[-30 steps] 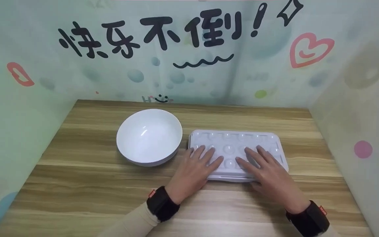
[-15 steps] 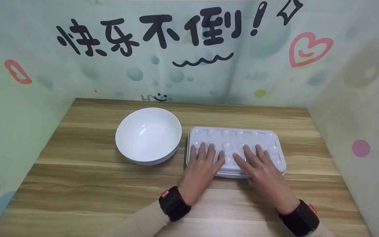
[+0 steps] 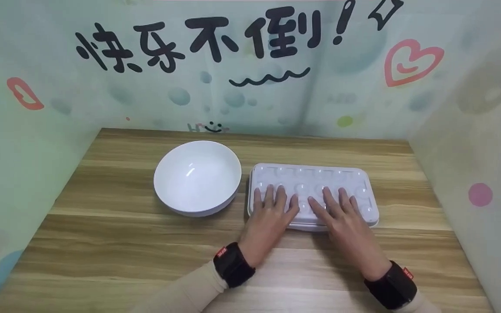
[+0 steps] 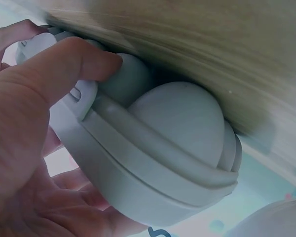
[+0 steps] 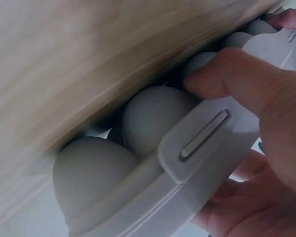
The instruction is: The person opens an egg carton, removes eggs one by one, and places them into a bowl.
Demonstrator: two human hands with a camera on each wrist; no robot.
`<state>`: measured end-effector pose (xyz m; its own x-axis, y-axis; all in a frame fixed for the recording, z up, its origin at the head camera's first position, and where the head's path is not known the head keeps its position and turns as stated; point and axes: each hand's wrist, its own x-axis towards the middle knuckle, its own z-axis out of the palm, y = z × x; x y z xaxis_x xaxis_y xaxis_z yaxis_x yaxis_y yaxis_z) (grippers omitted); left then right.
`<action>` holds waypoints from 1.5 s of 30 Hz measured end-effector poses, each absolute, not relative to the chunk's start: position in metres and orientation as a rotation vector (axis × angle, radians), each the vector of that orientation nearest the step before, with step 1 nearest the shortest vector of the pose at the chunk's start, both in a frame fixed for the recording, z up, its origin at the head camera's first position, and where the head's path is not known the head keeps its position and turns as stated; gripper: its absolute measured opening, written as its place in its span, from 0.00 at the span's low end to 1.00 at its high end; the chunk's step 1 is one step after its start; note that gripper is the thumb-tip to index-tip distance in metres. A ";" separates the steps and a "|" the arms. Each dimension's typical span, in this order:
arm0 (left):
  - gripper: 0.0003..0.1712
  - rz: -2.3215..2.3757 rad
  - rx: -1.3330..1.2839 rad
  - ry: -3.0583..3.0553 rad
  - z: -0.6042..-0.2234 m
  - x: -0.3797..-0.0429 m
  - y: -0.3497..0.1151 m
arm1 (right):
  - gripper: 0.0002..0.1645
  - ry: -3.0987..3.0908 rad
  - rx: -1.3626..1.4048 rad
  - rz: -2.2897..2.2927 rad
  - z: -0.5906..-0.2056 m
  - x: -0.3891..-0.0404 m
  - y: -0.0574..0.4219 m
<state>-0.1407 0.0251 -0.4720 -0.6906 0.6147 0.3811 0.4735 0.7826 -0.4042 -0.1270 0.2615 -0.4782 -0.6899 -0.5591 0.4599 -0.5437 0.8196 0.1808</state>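
A white plastic egg box with a bumpy lid lies right of the bowl in the head view. My left hand grips its left part, fingers spread over the lid and thumb on the near side. My right hand grips the right part in the same way. Rounded cups bulge from its underside in the left wrist view, where the left thumb presses by a side clasp. In the right wrist view the right thumb lies over the edge near another clasp. The box's inside is hidden.
A round white bowl stands on the wooden table, just left of the box. Its visible inside holds nothing. Printed cloth walls close off the back and both sides of the table.
The egg box has shifted slightly away toward the back wall. My left hand has moved a little right along it, and both hands keep contact. The bowl stays put; the head view has tilted slightly.
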 end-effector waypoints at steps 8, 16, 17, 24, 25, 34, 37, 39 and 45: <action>0.24 0.383 -0.808 -2.434 -0.474 -0.139 0.027 | 0.40 -2.509 0.814 -0.059 -0.480 -0.127 0.261; 0.28 0.358 -0.836 -2.477 -0.474 -0.142 0.026 | 0.45 -2.546 0.800 -0.022 -0.480 -0.131 0.262; 0.28 0.353 -0.836 -2.477 -0.475 -0.142 0.026 | 0.45 -2.536 0.804 -0.025 -0.480 -0.131 0.262; 0.28 0.328 -0.829 -2.466 -0.477 -0.142 0.026 | 0.46 -2.491 0.827 -0.058 -0.481 -0.131 0.263; 0.28 0.326 -0.827 -2.468 -0.476 -0.142 0.026 | 0.46 -2.494 0.828 -0.063 -0.481 -0.131 0.263; 0.28 0.352 -0.822 -2.484 -0.475 -0.143 0.029 | 0.48 -2.537 0.815 -0.070 -0.480 -0.130 0.264; 0.28 0.352 -0.820 -2.490 -0.476 -0.142 0.029 | 0.49 -2.540 0.818 -0.079 -0.481 -0.130 0.264; 0.28 0.353 -0.822 -2.492 -0.476 -0.142 0.029 | 0.50 -2.543 0.820 -0.080 -0.482 -0.130 0.264; 0.29 0.339 -0.835 -2.493 -0.475 -0.144 0.026 | 0.50 -2.562 0.807 -0.063 -0.481 -0.130 0.260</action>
<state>-0.1440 0.0259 -0.4746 -0.6952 0.6178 0.3676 0.4970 0.7825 -0.3751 -0.1301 0.2603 -0.4805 -0.7270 -0.5539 0.4058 -0.5332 0.8278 0.1747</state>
